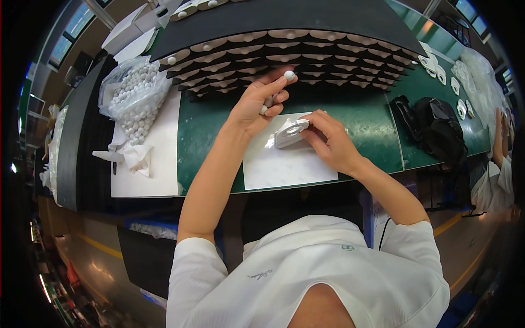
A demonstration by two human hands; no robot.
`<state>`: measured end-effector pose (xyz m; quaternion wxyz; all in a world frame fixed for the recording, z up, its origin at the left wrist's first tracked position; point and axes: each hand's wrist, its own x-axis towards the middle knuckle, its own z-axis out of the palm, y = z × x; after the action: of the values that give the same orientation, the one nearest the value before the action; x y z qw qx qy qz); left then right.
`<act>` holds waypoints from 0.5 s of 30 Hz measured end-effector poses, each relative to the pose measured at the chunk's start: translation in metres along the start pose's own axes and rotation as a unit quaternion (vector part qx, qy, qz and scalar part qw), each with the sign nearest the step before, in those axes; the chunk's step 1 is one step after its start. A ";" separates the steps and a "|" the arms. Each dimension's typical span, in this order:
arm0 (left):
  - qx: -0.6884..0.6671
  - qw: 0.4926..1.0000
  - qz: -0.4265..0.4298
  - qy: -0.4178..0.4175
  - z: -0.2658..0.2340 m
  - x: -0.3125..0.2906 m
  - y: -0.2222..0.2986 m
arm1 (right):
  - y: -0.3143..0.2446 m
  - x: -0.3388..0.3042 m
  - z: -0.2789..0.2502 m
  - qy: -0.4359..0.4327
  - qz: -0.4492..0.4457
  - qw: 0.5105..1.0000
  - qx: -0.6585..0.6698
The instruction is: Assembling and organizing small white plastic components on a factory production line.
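My left hand [257, 104] pinches a small white ball [289, 75] between its fingertips, in front of the stacked trays. More balls [264, 110] are tucked under its curled fingers. My right hand [334, 143] grips a white oval plastic part [290, 134], tilted up over a white sheet [290, 170] on the green table. A rounded opening or ring shows on the part's upper side; its finer detail is too small to tell. The ball and the part are apart from each other.
Black trays [290, 19] holding pale parts are stacked at the back. On the left lies a clear bag [112, 98] of white balls, with crumpled tissue [138, 159] near it. To the right are a black bag [440, 128], loose white parts [455, 86] and another person's arm [498, 139].
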<state>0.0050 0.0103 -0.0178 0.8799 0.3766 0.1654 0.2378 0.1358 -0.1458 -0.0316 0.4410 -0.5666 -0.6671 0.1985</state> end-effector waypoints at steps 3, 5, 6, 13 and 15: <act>0.005 1.000 -0.002 0.001 0.002 0.000 0.001 | 0.005 -0.001 -0.005 -0.006 0.144 0.961 0.235; 0.037 0.999 0.006 -0.005 0.006 -0.001 0.000 | 0.011 0.001 -0.009 0.060 0.160 0.921 0.351; 0.054 0.998 0.008 -0.002 0.007 -0.002 0.000 | 0.015 0.004 -0.011 0.095 0.174 0.893 0.404; 0.189 0.981 0.001 -0.034 0.018 -0.008 -0.003 | 0.027 0.003 -0.026 0.149 0.191 0.775 0.584; 0.200 0.979 -0.005 -0.034 0.019 -0.008 -0.004 | 0.027 0.003 -0.026 0.145 0.193 0.773 0.586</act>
<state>0.0081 -0.0077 -0.0074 0.7934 0.5517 0.1812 0.1826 0.1727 -0.1415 -0.0373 0.7317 -0.3373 -0.2256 0.5477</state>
